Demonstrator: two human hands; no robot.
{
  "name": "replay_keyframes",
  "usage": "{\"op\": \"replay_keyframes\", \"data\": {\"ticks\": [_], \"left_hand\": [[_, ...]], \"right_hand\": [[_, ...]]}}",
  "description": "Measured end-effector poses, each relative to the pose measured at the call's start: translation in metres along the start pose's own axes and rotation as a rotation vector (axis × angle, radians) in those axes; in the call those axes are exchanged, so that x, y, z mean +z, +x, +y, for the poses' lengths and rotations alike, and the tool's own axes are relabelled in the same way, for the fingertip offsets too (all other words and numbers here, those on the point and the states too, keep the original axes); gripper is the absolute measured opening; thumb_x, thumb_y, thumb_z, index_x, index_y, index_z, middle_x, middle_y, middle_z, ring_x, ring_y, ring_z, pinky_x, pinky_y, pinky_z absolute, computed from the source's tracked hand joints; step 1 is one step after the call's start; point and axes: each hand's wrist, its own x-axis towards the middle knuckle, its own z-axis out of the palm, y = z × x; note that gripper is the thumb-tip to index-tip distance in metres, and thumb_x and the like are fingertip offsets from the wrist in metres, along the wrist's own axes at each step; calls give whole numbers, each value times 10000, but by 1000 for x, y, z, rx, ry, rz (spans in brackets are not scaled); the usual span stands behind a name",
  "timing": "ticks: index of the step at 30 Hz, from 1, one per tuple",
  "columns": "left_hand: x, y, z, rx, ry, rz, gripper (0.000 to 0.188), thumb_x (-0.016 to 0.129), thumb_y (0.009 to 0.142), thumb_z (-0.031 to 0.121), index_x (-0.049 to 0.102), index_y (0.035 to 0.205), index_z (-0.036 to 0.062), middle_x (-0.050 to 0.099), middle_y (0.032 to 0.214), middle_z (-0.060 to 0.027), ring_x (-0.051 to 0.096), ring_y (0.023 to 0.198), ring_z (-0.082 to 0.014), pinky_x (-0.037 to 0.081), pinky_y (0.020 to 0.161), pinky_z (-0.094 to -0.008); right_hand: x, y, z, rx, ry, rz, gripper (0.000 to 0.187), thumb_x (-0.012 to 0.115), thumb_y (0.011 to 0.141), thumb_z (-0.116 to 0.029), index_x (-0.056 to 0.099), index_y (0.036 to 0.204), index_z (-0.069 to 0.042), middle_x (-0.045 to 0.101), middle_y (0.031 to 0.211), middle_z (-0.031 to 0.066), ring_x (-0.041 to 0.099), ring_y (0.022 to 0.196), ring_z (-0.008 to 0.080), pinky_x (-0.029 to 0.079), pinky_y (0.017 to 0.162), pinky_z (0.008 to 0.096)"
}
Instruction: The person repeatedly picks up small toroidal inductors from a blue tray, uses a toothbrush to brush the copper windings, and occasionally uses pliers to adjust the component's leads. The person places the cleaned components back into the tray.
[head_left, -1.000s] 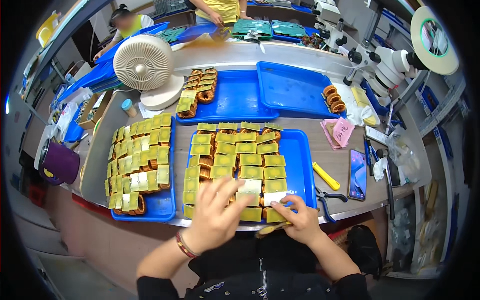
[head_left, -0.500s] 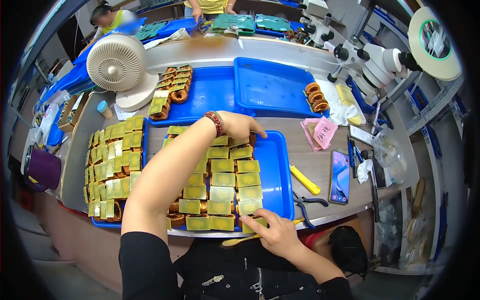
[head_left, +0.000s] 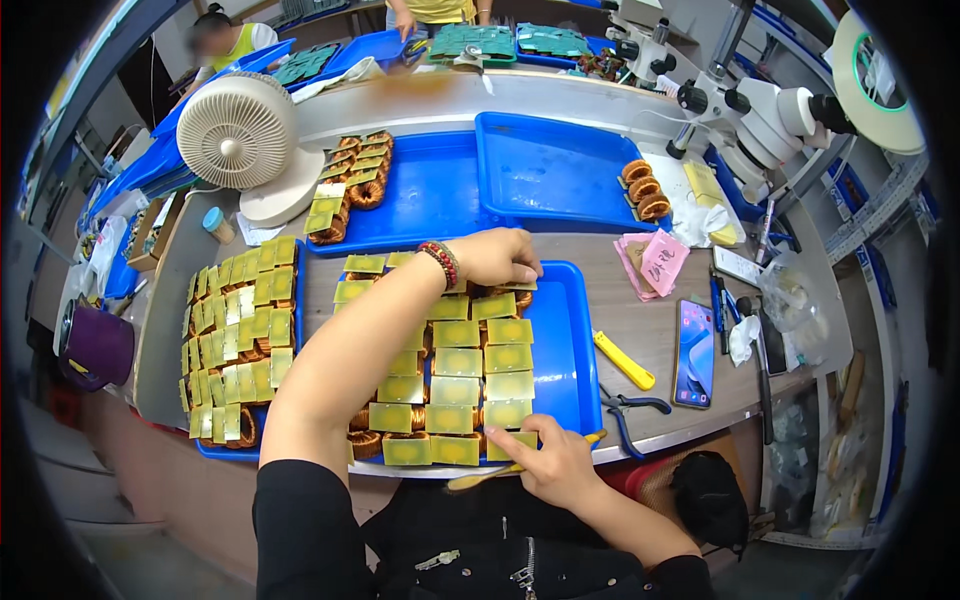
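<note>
My left arm reaches across the middle blue tray [head_left: 568, 330], which holds rows of copper-wire coils topped with small yellow-green boards [head_left: 457, 362]. At the far end of the right-hand row, my left hand [head_left: 492, 256] is closed around a copper coil [head_left: 510, 287] that its fingers partly hide. My right hand [head_left: 560, 465] lies at the tray's near right corner. Its fingers are apart, and the index fingertip touches a board at the near end of that row. Beneath this hand a yellow-handled brush [head_left: 480, 480] lies along the tray's front edge.
Another tray of boarded coils [head_left: 240, 330] stands left. Behind are two overlapping blue trays [head_left: 550, 170] with some coils, and a white fan [head_left: 238, 125]. To the right lie a yellow cutter [head_left: 625, 360], pliers [head_left: 625, 410], a phone [head_left: 694, 355], pink papers [head_left: 655, 262] and a microscope [head_left: 760, 120].
My left hand has shifted slightly right, and its fingers have curled in at the far coil. My right hand stays at the same corner. The whole view has shifted a little.
</note>
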Motion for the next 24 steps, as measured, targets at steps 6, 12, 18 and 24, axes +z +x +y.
{"op": "replay_keyframes", "data": {"ticks": [6,12,18,24], "left_hand": [[7,-18,10,85,140,139,225,563,847,123,622,1055,63,546,1015,-111,517,1019,-289,407,908,-364],[12,-11,2,47,69,99,286,549,840,101,602,1121,91,551,1049,-128,505,1054,-293,390,938,-371],[5,-58,15,121,354,390,450,563,820,106,492,1264,124,493,1243,-180,452,1163,-345,357,992,-406],[12,-234,57,-76,352,849,351,566,820,73,559,1171,81,507,1228,-144,458,1163,-305,348,986,-391]], "right_hand": [[-2,-7,1,61,-23,28,581,591,682,-8,569,1208,-253,489,1033,115,590,756,226,502,533,303],[-7,11,-6,66,31,-127,603,609,685,-17,527,1242,-232,463,1106,143,602,804,261,514,565,341],[-13,1,-4,24,30,-15,534,670,664,-35,590,1168,-192,489,1182,147,604,710,237,513,563,332],[6,-8,4,-5,60,15,652,597,530,80,617,1133,-168,515,1170,132,578,636,213,481,514,315]]}}
